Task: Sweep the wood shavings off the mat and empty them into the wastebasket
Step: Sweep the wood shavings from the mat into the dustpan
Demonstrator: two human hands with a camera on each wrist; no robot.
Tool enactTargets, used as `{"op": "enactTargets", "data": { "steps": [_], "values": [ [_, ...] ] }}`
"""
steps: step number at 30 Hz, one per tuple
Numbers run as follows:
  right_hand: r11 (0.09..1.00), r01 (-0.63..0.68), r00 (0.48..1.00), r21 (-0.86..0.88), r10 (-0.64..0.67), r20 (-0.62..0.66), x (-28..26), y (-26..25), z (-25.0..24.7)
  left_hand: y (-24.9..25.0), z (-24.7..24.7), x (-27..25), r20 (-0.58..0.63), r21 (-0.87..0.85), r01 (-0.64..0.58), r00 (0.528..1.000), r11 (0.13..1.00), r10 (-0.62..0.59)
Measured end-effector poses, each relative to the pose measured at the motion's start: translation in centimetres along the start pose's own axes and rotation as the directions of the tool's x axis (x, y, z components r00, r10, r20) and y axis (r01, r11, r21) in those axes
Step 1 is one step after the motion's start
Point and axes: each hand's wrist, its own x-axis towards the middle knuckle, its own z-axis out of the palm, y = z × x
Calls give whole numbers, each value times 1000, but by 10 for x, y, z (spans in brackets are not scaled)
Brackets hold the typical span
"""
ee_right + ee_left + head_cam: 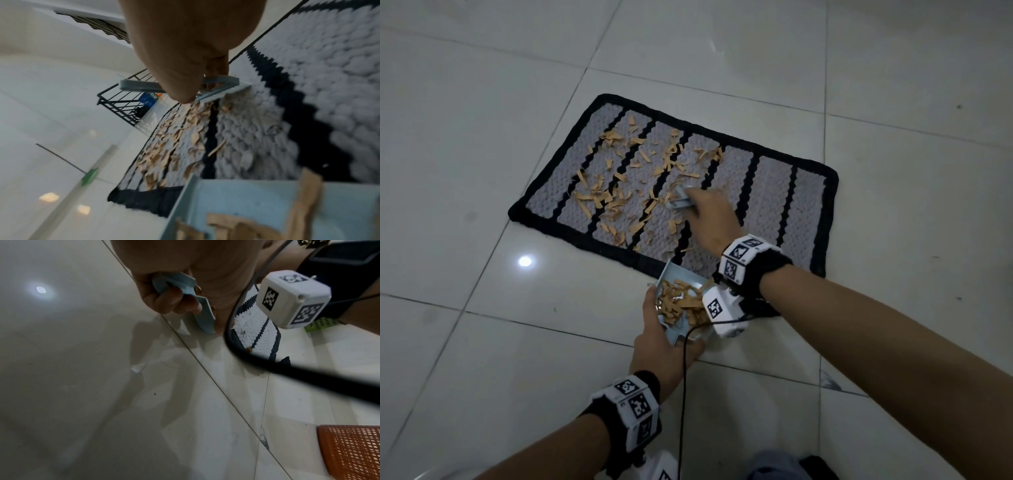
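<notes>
A grey mat [774,178] with black stripes lies on the tiled floor. Tan wood shavings [619,192] are scattered over its left and middle parts. My right hand [705,212] grips a small grey-blue brush [680,201], bristles down on the mat among the shavings [164,146]. My left hand [657,329] grips a light blue dustpan [678,274] by its handle [174,287]. The pan is tilted at the mat's near edge and holds a pile of shavings [681,303]. An orange mesh wastebasket [349,451] stands on the floor to my right.
Pale floor tiles [482,137] surround the mat. A black wire rack [121,104] stands beyond the mat's far side. A green mesh basket [322,322] sits past the mat. A black cable [683,394] hangs between my arms.
</notes>
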Motion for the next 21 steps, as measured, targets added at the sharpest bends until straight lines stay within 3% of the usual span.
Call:
{"op": "enactTargets", "data": {
  "steps": [2,4,7,9,11,14,17,21],
  "values": [
    [995,-22,1000,96,23,-17,0,-10,-1,2,0,-1,4,-16,-1,1000,1000,1],
    [975,-108,988,192,127,-89,4,-11,-9,5,0,-2,10,-30,3,1000,1000,-3],
    [921,-265,916,285,333,-223,14,7,-31,8,0,-3,8,-42,14,1000,999,-13],
    [921,-318,872,224,377,-313,21,29,-43,8,1,-3,5,-35,16,1000,999,-15],
    [928,-355,865,116,373,-334,25,48,-47,8,1,-3,1,-48,23,1000,999,-23],
    [944,-328,927,-31,315,-203,21,53,-36,8,1,-3,0,-49,15,1000,999,-15],
    [983,-152,988,-98,149,-43,12,32,-15,6,1,-2,-8,-44,11,1000,999,-12],
    [999,-12,997,53,8,75,2,0,-8,2,2,0,-19,-40,11,1000,999,-11]
  ]
}}
